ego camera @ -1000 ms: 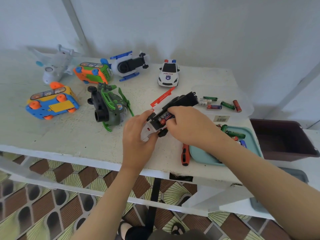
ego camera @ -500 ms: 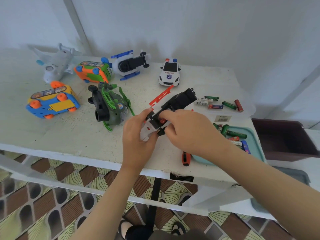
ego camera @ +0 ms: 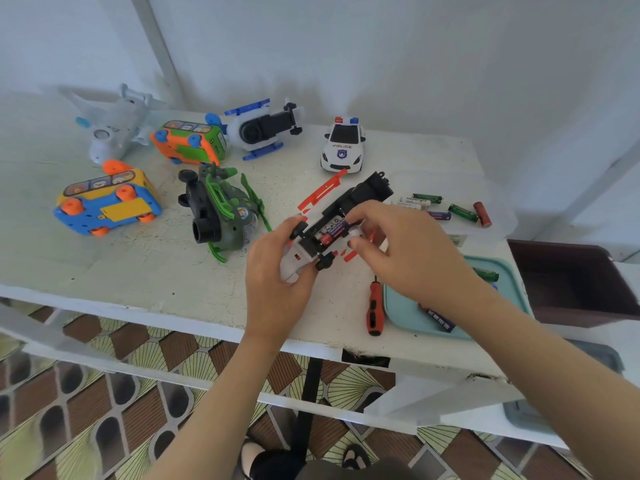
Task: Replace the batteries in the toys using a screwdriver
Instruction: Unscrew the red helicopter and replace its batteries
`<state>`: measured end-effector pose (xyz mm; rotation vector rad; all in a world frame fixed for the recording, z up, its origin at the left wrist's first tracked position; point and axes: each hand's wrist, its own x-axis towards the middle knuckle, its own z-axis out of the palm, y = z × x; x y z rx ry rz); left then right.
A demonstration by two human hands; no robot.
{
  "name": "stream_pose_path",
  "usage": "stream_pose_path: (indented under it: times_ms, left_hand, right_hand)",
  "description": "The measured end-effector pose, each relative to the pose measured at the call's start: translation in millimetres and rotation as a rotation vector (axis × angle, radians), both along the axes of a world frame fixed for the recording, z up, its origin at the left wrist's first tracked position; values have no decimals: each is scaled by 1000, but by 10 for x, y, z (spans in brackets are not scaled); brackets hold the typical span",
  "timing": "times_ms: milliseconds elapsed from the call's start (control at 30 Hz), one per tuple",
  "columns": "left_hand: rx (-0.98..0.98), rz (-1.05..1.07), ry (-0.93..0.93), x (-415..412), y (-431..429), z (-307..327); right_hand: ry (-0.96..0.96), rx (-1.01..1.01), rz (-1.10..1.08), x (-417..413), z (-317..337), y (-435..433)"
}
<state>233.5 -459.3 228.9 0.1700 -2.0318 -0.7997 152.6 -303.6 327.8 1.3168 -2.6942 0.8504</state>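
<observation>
Delta vs half a second ago: right hand has slid right, off the battery bay. The bay and the whole screwdriver handle are now exposed; before, only the handle's butt showed.

Toy helicopter is belly-up over the near-centre of the white table. It has a black underside, white nose and red rotor blades. Left hand grips the white nose, thumb by a small black wheel. Right thumb and forefinger pinch the right end of a battery sitting in the open bay. Its wrap is blue/red and the print is too small to read.

Screwdriver lies flat, just beside the teal tray, with a ribbed orange-and-black grip. The tray is smooth plastic with rounded corners and has batteries in it.

Readable text: "POLICE" on the hood of the police car. One white cell among the loose batteries seems to read "Heybright".

The table paint is chipped and speckled.
</observation>
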Motion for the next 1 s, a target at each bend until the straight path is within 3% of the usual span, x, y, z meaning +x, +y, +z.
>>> stream_pose_path:
  times_ms: [167,300,400,500,633,867,1000]
  left_hand:
    - [-3,11,3,-4,-4,-20]
    - [14,-2,-5,-11,-7,-23]
    - [15,-5,-2,-5,-1,-14]
    - [4,-5,2,-2,10,4]
    - [-6,-21,6,8,11,11]
    - [-69,-19,-6,10,1,-1]
    - [-15,-29,11,12,4,-6]
  right_hand:
    - [-174,205,-204,-88,-123,223]
    - [-265,321,-240,-107,-223,287]
    - [-38,311,-231,-68,-232,268]
    - [262,88,-34,1,-132,139]
    - [493,108,155,-56,-120,-88]
    - [547,112,236,-183,-111,-186]
    - [364,-12,182,-71,-53,-7]
